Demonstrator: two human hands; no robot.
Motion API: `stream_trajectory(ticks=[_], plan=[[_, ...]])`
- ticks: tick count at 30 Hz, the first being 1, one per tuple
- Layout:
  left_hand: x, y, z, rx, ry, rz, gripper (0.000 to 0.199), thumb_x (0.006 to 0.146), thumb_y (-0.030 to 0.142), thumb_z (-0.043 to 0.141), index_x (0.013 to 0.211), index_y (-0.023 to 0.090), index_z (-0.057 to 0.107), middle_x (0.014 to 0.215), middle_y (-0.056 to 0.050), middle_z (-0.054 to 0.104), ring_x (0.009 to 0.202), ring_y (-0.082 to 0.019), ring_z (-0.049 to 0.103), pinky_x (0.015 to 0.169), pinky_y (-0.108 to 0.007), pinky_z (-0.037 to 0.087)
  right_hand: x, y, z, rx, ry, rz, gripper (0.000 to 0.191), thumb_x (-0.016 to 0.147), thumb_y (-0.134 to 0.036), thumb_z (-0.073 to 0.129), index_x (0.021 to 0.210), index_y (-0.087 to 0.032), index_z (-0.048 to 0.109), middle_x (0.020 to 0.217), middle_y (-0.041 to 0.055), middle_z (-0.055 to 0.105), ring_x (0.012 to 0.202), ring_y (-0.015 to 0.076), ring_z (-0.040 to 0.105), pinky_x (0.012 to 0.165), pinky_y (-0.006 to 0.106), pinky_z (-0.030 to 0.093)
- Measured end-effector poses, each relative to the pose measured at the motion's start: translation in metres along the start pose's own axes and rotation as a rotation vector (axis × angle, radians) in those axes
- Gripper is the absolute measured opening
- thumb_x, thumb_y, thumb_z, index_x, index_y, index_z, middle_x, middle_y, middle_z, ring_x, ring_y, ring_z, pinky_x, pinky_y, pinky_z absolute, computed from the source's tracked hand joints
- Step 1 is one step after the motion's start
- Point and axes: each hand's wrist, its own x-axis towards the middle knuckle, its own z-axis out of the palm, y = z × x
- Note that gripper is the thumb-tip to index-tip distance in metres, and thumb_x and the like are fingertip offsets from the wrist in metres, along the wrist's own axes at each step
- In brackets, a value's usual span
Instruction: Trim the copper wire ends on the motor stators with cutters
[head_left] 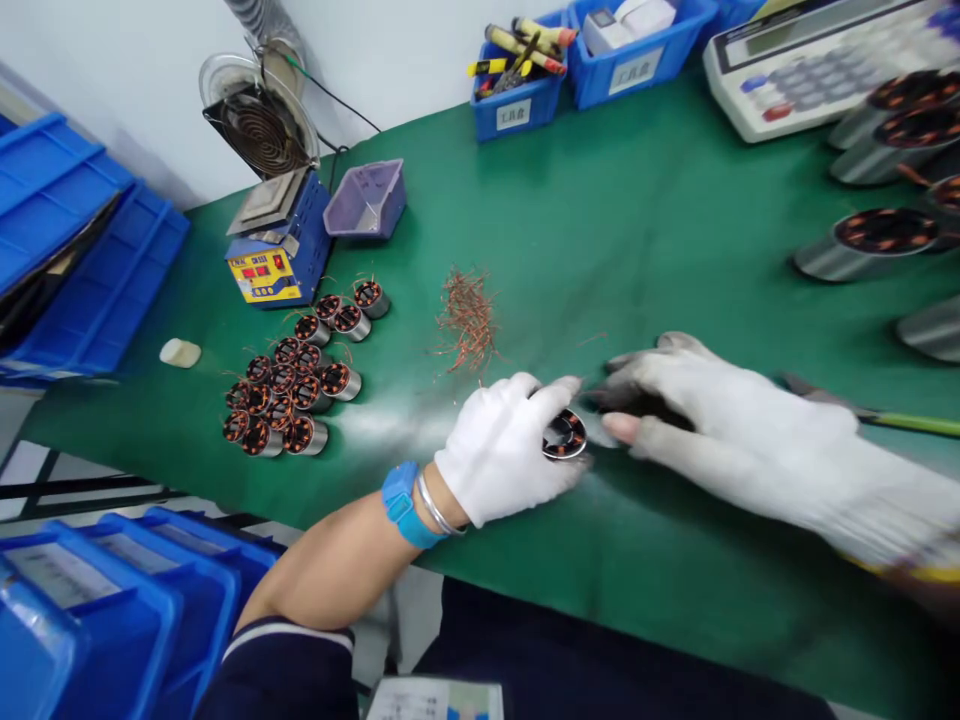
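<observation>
My left hand (506,450), in a white glove, is wrapped around a small motor stator (568,436), a metal ring with copper windings inside, at the middle of the green table. Just right of it, my right hand (675,400) is slightly smeared by motion, also gloved, with the thumb's bare tip showing. Its thumb and fingers are apart and nothing shows between them. Under the right wrist lies a hand tool with a green handle (919,424), partly covered. A heap of copper wire clippings (468,318) lies beyond my left hand.
Several wound stators (281,380) stand at left, and larger metal cylinders (862,245) at right. A blue-and-yellow heating unit (274,255), a purple tray (367,200), blue bins (517,108) and a calculator (795,75) line the back. Blue crates (112,290) are stacked at left.
</observation>
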Motion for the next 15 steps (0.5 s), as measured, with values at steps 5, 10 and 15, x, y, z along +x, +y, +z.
stream_trajectory(ticks=[5,10,15], plan=[[0.001,-0.001,0.001,-0.005,-0.009,-0.001,0.063,0.084,0.048,0.06,0.138,0.016,0.052,0.106,-0.01,0.064,0.096,-0.027,0.065,0.084,-0.041,0.055,0.008,-0.016,0.006,0.228,-0.04,-0.061,0.041,0.092,-0.051,0.036,0.08,-0.022,0.063,0.091,0.0033,0.071,0.085,0.0188,0.064,0.123,0.054,0.015],[0.002,-0.001,0.0,-0.011,-0.03,0.027,0.064,0.085,0.045,0.058,0.14,0.013,0.049,0.106,-0.011,0.063,0.096,-0.029,0.065,0.083,-0.043,0.055,0.015,-0.023,0.003,0.215,-0.042,0.071,0.033,0.073,-0.056,0.053,0.076,-0.024,0.062,0.083,0.0044,0.069,0.084,0.0255,0.062,0.112,0.061,0.033],[0.004,-0.003,0.002,-0.062,-0.04,-0.028,0.081,0.082,0.049,0.06,0.148,0.009,0.035,0.113,-0.014,0.065,0.103,-0.032,0.065,0.089,-0.047,0.055,0.019,-0.031,0.008,0.255,0.042,0.015,0.034,0.081,-0.053,0.046,0.071,-0.024,0.061,0.074,0.0029,0.067,0.073,0.0216,0.06,0.114,0.062,0.029]])
